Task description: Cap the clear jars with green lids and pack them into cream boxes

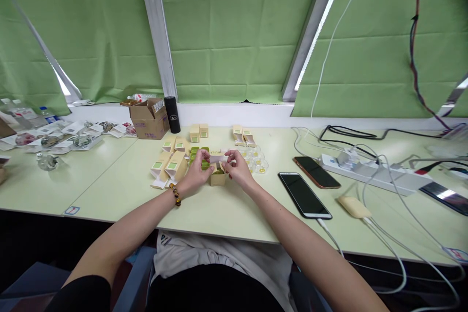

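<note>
A small kraft-coloured box (218, 180) stands on the table between my hands, its lid flap raised. My left hand (195, 173) pinches the left side of the flap, with a beaded bracelet at the wrist. On the flap's right side, the fingers of my right hand (238, 169) are closed. Something green shows inside the box, partly hidden by my fingers. Behind my left hand lie several green containers (193, 151). Clear plastic cups with yellow bits (259, 162) sit just beyond my right hand. Similar open boxes (176, 165) lie left of my left hand.
More small boxes (198, 131) stand farther back, near a black cylinder (171, 115) and a cardboard carton (149, 119). To the right lie two phones, one with a white rim (304, 195), and a power strip (373, 174) with tangled cables. Packaged items (49, 141) cover the far left.
</note>
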{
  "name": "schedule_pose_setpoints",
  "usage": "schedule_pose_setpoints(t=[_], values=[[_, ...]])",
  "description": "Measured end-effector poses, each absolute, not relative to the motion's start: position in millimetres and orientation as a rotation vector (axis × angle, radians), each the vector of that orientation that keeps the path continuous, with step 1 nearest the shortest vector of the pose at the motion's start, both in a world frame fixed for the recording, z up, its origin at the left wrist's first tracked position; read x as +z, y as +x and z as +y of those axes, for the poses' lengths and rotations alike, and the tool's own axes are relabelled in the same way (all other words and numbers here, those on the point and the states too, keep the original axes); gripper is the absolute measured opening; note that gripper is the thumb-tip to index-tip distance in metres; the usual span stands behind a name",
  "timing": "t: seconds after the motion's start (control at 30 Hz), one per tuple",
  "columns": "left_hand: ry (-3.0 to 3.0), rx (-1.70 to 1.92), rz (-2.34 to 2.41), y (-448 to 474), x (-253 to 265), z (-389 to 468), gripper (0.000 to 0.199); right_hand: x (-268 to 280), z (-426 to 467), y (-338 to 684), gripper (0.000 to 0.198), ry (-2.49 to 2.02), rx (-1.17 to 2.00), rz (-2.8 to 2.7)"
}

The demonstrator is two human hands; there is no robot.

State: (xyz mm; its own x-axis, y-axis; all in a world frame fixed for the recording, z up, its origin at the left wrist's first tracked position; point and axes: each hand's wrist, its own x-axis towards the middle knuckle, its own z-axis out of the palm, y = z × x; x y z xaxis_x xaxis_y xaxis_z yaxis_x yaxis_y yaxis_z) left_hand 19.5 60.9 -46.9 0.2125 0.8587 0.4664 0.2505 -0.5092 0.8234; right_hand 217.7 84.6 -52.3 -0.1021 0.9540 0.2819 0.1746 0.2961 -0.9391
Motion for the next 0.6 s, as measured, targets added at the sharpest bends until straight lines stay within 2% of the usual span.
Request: schedule_pose_setpoints(t=[0.23, 0.43, 0.6], values=[[1.945, 1.319, 1.072, 21.4, -43.2, 58.8, 0.043, -55.9, 86.2, 215.1, 0.044, -1.122, 0.927, -1.536], [2.017, 1.283, 1.102, 21.3, -45.5, 60.2, 0.036, -56.5, 86.6, 214.4, 0.038, -1.125, 0.868, -1.580], [2.068, 1.282, 1.088, 20.1, -46.9, 62.0, 0.028, -54.1, 82.9, 213.5, 0.028, -1.060, 0.691, -1.655]])
